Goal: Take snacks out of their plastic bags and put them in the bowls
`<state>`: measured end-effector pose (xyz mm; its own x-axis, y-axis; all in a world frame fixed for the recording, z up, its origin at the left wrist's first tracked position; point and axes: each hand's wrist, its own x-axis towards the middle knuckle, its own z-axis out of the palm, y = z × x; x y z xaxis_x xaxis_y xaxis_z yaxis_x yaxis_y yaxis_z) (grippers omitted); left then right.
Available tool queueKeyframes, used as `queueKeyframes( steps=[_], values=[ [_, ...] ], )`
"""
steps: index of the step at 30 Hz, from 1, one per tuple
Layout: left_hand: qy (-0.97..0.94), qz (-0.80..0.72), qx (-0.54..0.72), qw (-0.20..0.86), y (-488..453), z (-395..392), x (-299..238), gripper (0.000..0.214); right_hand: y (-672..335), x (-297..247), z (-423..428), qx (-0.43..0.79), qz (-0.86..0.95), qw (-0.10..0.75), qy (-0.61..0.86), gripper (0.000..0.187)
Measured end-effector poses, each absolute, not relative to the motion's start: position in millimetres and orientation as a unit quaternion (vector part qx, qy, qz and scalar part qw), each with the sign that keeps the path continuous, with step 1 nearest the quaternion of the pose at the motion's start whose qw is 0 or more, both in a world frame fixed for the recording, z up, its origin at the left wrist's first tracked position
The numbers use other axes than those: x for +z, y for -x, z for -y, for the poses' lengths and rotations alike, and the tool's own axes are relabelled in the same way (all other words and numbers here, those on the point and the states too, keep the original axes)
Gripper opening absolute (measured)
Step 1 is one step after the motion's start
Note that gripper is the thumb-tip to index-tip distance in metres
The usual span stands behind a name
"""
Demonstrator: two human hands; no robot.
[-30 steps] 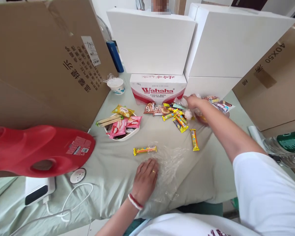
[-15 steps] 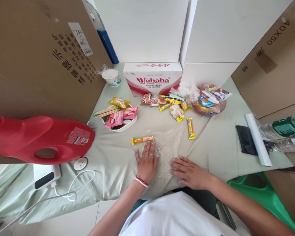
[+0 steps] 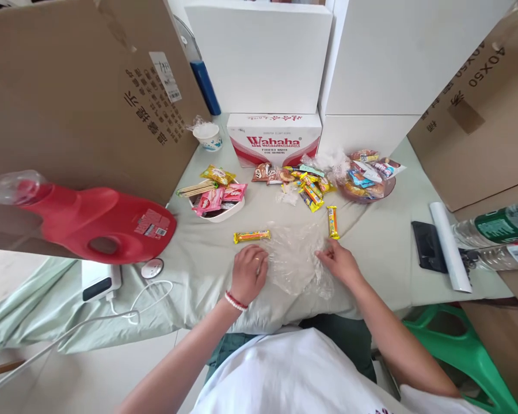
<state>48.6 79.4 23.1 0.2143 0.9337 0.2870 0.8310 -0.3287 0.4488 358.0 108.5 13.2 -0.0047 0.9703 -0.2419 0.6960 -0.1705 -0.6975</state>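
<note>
A crumpled clear plastic bag (image 3: 296,261) lies on the pale green cloth in front of me. My left hand (image 3: 248,273) rests at the bag's left edge with curled fingers pinching it. My right hand (image 3: 339,261) pinches the bag's right edge. A yellow candy bar (image 3: 251,236) lies just beyond my left hand. Another yellow bar (image 3: 332,222) lies just beyond my right hand. Farther back sit a loose pile of wrapped snacks (image 3: 304,185), a white bowl of snacks (image 3: 218,202) and a pinkish dish of snacks (image 3: 371,183).
A red jug (image 3: 90,221) lies on its side at the left beside a large cardboard box (image 3: 77,98). A Wahaha carton (image 3: 274,140) and white boxes stand behind. A black phone (image 3: 427,246), white roll (image 3: 449,247) and water bottles (image 3: 496,236) sit right. A charger with cable (image 3: 101,282) lies left.
My right hand came back from the snack pile to the plastic bag and now pinches its right edge. My left hand stayed at the bag's left edge, curling its fingers.
</note>
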Motion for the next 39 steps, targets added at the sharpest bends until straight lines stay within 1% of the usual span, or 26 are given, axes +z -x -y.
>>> queueKeyframes(
  steps=[1,4,5,8,9,11,13,15,16,18,21,23,25,27,29,31,33,36,39],
  values=[
    [-0.802,-0.543,0.223,0.11,-53,-84,24,0.032,-349,11,-116,0.346,0.622,0.194,0.675,0.045],
    [-0.85,-0.494,0.133,0.127,-57,-88,16,0.043,-338,8,-128,0.349,0.643,0.234,0.64,0.025],
    [-0.852,-0.494,0.116,0.129,-55,-85,12,0.049,-340,8,-130,0.354,0.641,0.26,0.63,0.024],
    [-0.85,-0.497,0.103,0.142,-39,-64,4,0.064,-357,11,-127,0.405,0.589,0.312,0.626,0.031],
    [-0.848,-0.497,0.114,0.146,-33,-57,4,0.065,-363,12,-124,0.429,0.566,0.319,0.628,0.033],
    [-0.837,-0.501,0.164,0.149,-26,-48,12,0.056,-372,13,-119,0.463,0.529,0.325,0.632,0.033],
    [-0.825,-0.494,0.23,0.15,-29,-50,25,0.042,-373,12,-115,0.461,0.518,0.331,0.64,0.031],
    [-0.83,-0.464,0.27,0.15,-42,-64,35,0.036,-369,12,-115,0.436,0.527,0.329,0.651,0.029],
    [-0.841,-0.444,0.272,0.147,-51,-74,37,0.036,-366,12,-115,0.424,0.534,0.327,0.654,0.029],
    [-0.868,-0.42,0.231,0.131,-67,-94,33,0.038,-361,10,-114,0.405,0.544,0.326,0.658,0.028],
    [-0.877,-0.447,0.149,0.094,-76,-114,12,0.045,-370,8,-110,0.389,0.547,0.326,0.666,0.03],
    [-0.873,-0.466,0.117,0.079,-72,-116,-2,0.052,-388,12,-107,0.383,0.549,0.307,0.677,0.033],
    [-0.876,-0.465,0.106,0.074,-66,-114,-11,0.056,-410,24,-112,0.357,0.579,0.261,0.685,0.035],
    [-0.879,-0.459,0.107,0.075,-62,-112,-13,0.057,-423,47,-130,0.277,0.632,0.218,0.69,0.036],
    [-0.878,-0.46,0.106,0.079,-61,-111,-12,0.057,-417,77,-165,0.167,0.678,0.201,0.687,0.037],
    [-0.876,-0.463,0.103,0.085,-62,-111,-9,0.057,-389,105,-214,0.104,0.712,0.189,0.668,0.036],
    [-0.876,-0.462,0.101,0.091,-63,-112,-8,0.06,-340,122,-268,0.085,0.727,0.144,0.666,0.039],
    [-0.882,-0.45,0.097,0.102,-61,-112,-7,0.074,-255,121,-338,0.077,0.731,0.104,0.67,0.052],
    [-0.886,-0.443,0.091,0.104,-59,-112,-8,0.082,-196,107,-377,0.104,0.732,0.043,0.672,0.051]
  ],
)
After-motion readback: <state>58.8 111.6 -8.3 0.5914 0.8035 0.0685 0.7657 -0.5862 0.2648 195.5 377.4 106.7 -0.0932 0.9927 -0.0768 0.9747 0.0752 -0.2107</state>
